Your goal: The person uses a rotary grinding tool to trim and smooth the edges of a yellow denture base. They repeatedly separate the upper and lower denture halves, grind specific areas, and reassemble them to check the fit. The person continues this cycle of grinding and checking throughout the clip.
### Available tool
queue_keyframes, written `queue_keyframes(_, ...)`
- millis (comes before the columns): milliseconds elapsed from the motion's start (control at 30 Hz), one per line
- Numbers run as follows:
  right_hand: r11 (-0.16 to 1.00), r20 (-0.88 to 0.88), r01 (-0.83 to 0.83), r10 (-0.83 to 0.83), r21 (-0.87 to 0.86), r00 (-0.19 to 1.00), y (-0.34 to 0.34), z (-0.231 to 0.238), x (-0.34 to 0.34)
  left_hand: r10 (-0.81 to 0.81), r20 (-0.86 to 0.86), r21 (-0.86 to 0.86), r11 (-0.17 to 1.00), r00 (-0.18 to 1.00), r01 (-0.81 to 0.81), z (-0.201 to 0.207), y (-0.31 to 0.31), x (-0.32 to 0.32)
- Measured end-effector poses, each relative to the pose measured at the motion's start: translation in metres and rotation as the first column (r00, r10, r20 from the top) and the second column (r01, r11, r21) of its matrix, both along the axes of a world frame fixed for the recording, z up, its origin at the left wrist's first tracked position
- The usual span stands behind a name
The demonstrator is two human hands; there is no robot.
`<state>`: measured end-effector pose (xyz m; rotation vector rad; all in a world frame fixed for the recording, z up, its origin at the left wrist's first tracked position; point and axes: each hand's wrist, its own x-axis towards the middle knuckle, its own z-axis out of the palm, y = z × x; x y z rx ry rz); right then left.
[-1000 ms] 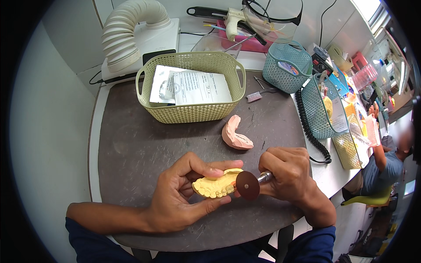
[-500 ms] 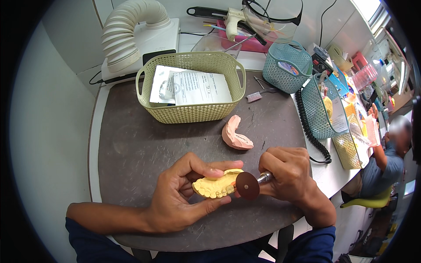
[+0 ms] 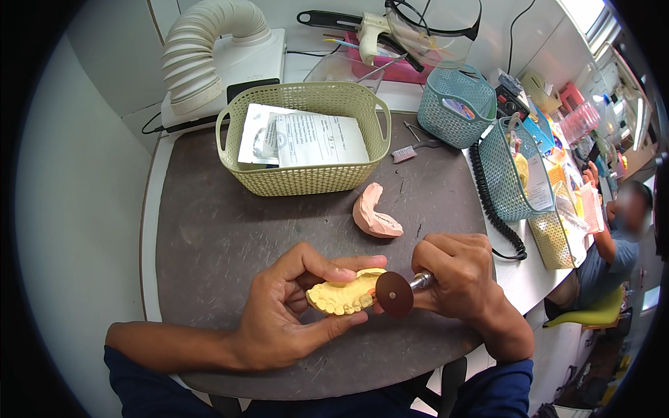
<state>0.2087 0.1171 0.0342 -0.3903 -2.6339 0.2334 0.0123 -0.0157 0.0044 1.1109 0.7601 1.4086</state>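
A dark, scratched tabletop [image 3: 209, 258] is flanked by a plain pale wall [image 3: 77, 230] at left and backed by a white panelled wall [image 3: 547, 42]. At right, a yellow-green chair [image 3: 592, 315] is seen; the upper corner is brightened by a window [image 3: 584, 14].

Bare table [image 3: 209, 244] leaves a wide lane left of the pink dental cast [image 3: 369, 217], between the green basket [image 3: 300, 181] and the left hand [image 3: 279, 306]. A narrower one runs right of it, where a brush [image 3: 404, 154] and blue basket [image 3: 447, 125] stand at the far end. A brown disc [image 3: 398, 285] blocks the gap between the yellow cast [image 3: 338, 295] and the right hand [image 3: 456, 275]; a coiled cord [image 3: 497, 221] lines the right edge.
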Motion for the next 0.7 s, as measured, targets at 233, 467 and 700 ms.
queue_keyframes(233, 1.000, 0.004, -0.001, 0.001, 0.000, 1.000, 0.0002, 0.0007, 0.0001, -0.003, -0.007, 0.006, 1.000, 1.000, 0.003, 0.0002, 0.0006, -0.0003)
queue_keyframes(467, 1.000, 0.001, 0.005, -0.005, 0.000, 1.000, -0.0001, 0.0006, 0.0000, 0.008, -0.012, 0.004, 1.000, 1.000, -0.008, 0.0010, 0.0005, 0.0003)
queue_keyframes(700, 1.000, 0.004, -0.003, 0.003, -0.001, 1.000, 0.0006, 0.0002, -0.0002, 0.019, -0.034, 0.011, 1.000, 0.999, -0.019, 0.0013, 0.0014, 0.0002)
